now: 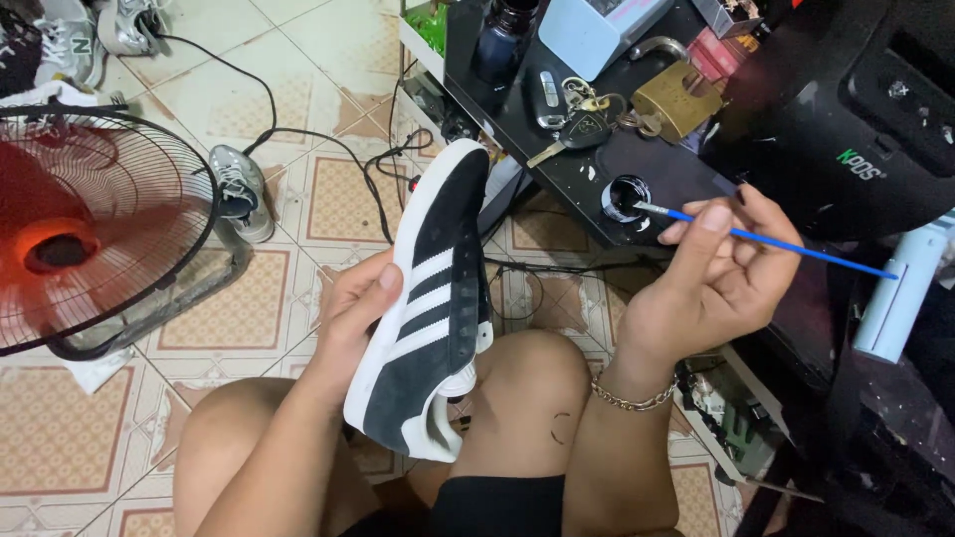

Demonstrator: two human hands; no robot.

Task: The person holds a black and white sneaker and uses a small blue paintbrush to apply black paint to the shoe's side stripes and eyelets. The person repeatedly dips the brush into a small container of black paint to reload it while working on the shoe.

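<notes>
Head view: the left hand (360, 303) is clamped on a black sneaker (435, 298) with white stripes, held above the knees. The right hand (718, 268) pinches a blue brush (766, 242), its tip in a small paint cap (626, 195) near the tabletop (597, 164) edge. No fresh paint shows on the sneaker yet. Keys (577, 117) and a padlock (676, 99) crowd beyond; open floor (328, 60) lies left, by the fan (90, 229).

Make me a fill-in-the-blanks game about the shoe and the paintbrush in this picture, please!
1. The left hand holds a dark sneaker with three white ____.
2. The right hand holds a thin brush with a ____ handle.
3. The brush tip dips into a small round ____ on the black table.
4. A fan stands on the ____.

Missing words: stripes; blue; pot; floor
</notes>
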